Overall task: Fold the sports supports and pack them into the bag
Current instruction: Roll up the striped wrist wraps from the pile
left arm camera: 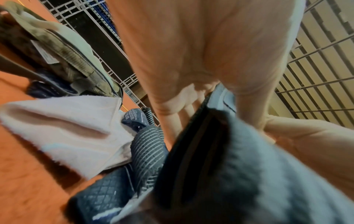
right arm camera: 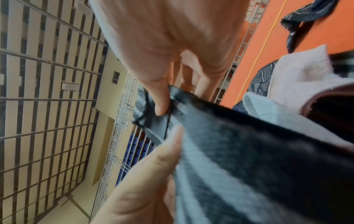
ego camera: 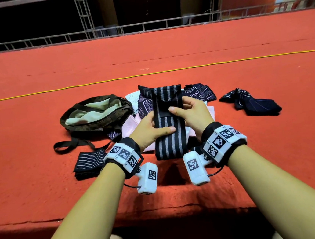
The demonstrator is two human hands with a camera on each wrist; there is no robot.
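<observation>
left hand (ego camera: 149,128) and right hand (ego camera: 191,113) both gripping a long black-and-grey striped wrap (ego camera: 170,121) by its edges, lifted above the red carpet (ego camera: 28,75), open bag (ego camera: 94,113) lying just left, folded striped support (ego camera: 90,163) near the left wrist

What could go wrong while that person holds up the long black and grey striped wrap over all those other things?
Probably small slips. The long black and grey striped elastic wrap is pinched only at its sides by the left hand and right hand, so its loose lower end could unfold or sag. It hangs over the pile of pink and patterned supports, which it might drag or disturb. The open olive-brown fabric bag lies off to the left, and its loose strap could snag.
</observation>
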